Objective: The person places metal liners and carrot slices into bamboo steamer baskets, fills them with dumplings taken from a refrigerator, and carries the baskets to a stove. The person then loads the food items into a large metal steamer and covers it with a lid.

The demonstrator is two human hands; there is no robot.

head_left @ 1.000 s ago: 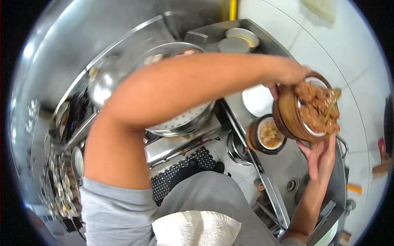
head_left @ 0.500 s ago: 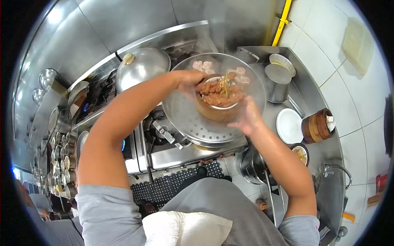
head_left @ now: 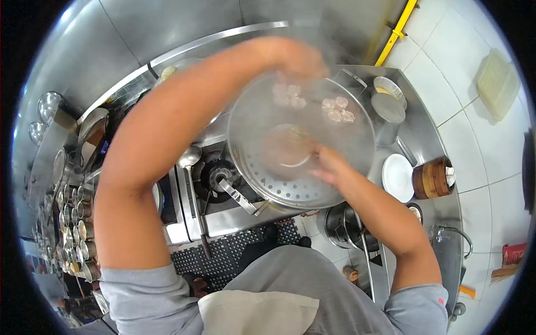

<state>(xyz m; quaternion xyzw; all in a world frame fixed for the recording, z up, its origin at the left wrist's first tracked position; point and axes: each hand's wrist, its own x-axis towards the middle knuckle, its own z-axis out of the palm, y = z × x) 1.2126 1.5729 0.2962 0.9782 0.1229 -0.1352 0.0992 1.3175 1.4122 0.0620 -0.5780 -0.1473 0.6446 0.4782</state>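
A round steamer basket (head_left: 273,159) stands on the perforated metal steamer tray (head_left: 251,162), blurred by steam. The food in it barely shows. My right hand (head_left: 330,166) is at the basket's right side, with fingers and thumb on its edge. My left hand (head_left: 301,58) is raised over the far rim of the tray, its fingers smeared by motion and steam. Pale dumplings (head_left: 338,109) lie in a cluster on the tray's right. More dumplings (head_left: 288,95) sit at the back, below my left hand.
A ladle (head_left: 192,167) lies beside the burner (head_left: 216,173). To the right are a white plate (head_left: 397,178), a wooden container (head_left: 433,177) and a metal pot (head_left: 388,120). Several metal cups (head_left: 84,229) line the left. A faucet (head_left: 455,231) stands at the right.
My left hand has let go of the basket and moved up and away to the far rim. The basket has come down and slightly left, with my right hand still at it. Steam is thicker.
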